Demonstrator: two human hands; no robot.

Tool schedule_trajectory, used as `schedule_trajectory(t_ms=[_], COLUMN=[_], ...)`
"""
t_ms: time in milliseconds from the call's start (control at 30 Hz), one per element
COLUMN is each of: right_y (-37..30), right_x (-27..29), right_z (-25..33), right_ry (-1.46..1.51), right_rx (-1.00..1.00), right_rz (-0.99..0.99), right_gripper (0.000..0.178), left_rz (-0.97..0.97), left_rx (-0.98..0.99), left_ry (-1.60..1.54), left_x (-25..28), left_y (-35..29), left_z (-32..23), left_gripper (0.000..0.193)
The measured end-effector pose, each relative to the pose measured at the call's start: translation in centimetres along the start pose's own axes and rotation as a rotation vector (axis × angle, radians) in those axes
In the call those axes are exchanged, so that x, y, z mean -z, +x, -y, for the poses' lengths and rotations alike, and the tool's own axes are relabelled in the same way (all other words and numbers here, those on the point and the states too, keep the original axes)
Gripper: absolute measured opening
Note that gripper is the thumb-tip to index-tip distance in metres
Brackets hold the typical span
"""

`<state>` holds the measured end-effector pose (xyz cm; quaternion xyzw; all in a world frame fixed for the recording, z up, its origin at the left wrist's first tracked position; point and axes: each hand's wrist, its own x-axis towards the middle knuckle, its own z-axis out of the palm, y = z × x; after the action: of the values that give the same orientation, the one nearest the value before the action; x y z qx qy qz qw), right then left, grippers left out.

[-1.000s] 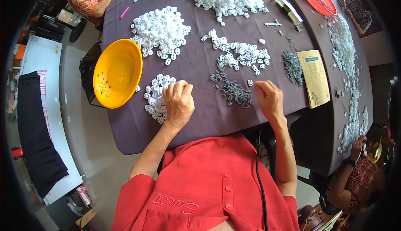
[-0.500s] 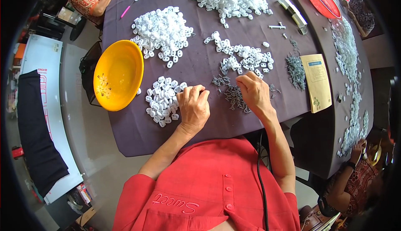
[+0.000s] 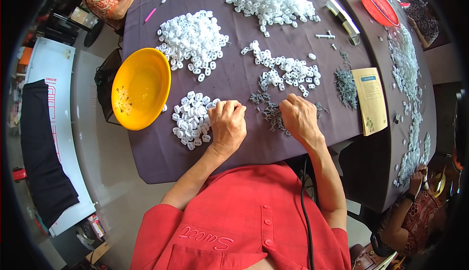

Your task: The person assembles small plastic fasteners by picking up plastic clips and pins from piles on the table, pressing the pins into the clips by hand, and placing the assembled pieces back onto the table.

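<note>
My left hand (image 3: 228, 127) is closed, its fingers curled beside a pile of small white oval pieces with two holes (image 3: 191, 118). What those fingers hold, if anything, is hidden. Pinched together, the fingers of my right hand (image 3: 300, 119) are above a scatter of small grey screw-like pieces (image 3: 271, 113); anything between them is too small or covered. Beyond both hands lies a loose band of white oval pieces (image 3: 288, 68). Some of the grey bits touch the near edge of that band.
Larger white heaps (image 3: 189, 39) lie farther back. A yellow bowl (image 3: 141, 86) stands at the left edge. To the right are another grey pile (image 3: 346, 88), a tan paper packet (image 3: 370, 101) and a red basket (image 3: 379, 5). Other people sit around the tables.
My right hand has drawn slightly back toward me, away from the white band. The left hand has hardly moved, its fingers still curled. The view has shifted a little.
</note>
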<state>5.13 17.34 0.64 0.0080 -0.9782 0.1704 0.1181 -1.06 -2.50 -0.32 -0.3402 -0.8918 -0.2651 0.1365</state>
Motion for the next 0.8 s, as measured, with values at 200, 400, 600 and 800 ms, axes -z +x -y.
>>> schedule_trajectory(t_ms=[200,400,600,800], right_y=[-0.1,-1.0,-1.8,-2.3], right_x=[-0.2,0.6,1.1,1.0], right_z=[-0.2,-0.5,-0.7,-0.9], right_ry=[-0.003,0.147,0.199,0.265], right_rx=[-0.029,-0.082,-0.172,-0.168], right_rz=[-0.007,-0.133,-0.227,-0.299], right_gripper=[0.002,0.006,0.007,0.007], left_rz=[-0.032,0.021,0.031,0.005], left_rx=[-0.025,-0.028,-0.039,-0.038], left_ry=[-0.069,-0.095,-0.065,-0.021], left_x=[-0.9,-3.5,-6.4,-8.3], left_y=[2.6,5.3,8.5,11.2], left_z=[-1.3,-2.7,-3.3,-4.2], left_gripper=[0.011,0.008,0.006,0.01])
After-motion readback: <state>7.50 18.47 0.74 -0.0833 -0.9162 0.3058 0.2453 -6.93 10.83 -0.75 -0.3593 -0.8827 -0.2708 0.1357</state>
